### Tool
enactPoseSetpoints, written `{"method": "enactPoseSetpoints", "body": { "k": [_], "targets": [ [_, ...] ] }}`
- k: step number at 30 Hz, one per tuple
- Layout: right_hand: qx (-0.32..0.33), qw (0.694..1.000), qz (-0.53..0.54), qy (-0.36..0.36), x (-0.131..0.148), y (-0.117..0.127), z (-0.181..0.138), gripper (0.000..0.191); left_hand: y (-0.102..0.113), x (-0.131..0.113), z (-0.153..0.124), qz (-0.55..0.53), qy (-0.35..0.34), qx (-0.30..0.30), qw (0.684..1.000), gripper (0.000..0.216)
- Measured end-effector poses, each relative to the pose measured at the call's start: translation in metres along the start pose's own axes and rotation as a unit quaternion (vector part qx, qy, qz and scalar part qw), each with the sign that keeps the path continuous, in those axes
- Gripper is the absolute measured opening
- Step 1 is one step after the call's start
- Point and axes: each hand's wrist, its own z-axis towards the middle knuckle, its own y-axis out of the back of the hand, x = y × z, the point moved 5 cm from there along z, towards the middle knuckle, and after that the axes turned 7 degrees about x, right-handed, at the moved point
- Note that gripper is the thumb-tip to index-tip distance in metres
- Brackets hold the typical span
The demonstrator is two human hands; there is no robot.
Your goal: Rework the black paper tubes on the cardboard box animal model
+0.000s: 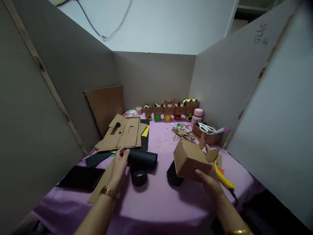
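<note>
My right hand [209, 178] grips a brown cardboard box [192, 160], thumb on its near side. Two pointed cardboard ears [212, 155] stick out from the box. A black object [174, 176] sits behind and below it, partly covered, so its kind is unclear. On the left, my left hand [119, 160] has its fingers closed at the left end of a rolled black paper tube [143, 159]. Just in front of that tube lies a roll of black tape [139, 178]. A gold watch [110, 192] is on my left wrist.
Cut cardboard sheets [122, 132] lie at the left, behind a black tablet [81, 178]. Finished-looking box-headed figures [168, 111] line the back. Cardboard scraps [182, 133], a pink bottle [197, 117], a box with scissors [207, 128] and a yellow corded tool [223, 178] are rightward.
</note>
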Motion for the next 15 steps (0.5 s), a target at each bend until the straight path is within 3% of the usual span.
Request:
{"method": "enactPoseSetpoints", "body": {
  "k": [3, 8, 12, 15],
  "targets": [
    [-0.057, 0.998, 0.028, 0.008, 0.0, 0.006, -0.004, 0.095, 0.004, -0.01, -0.02, 0.024, -0.054, -0.01, 0.998, 0.043],
    [-0.149, 0.985, 0.072, -0.049, -0.012, 0.018, -0.017, 0.082, 0.001, -0.025, -0.05, 0.082, -0.108, 0.022, 0.99, 0.047],
    [-0.166, 0.983, 0.07, -0.048, -0.018, 0.022, -0.028, 0.073, -0.002, -0.046, -0.09, 0.128, -0.201, -0.022, 0.971, 0.048],
    [-0.166, 0.983, 0.068, -0.038, -0.016, 0.019, -0.035, 0.075, -0.019, -0.046, -0.138, 0.113, -0.27, 0.018, 0.956, 0.042]
  ]
}}
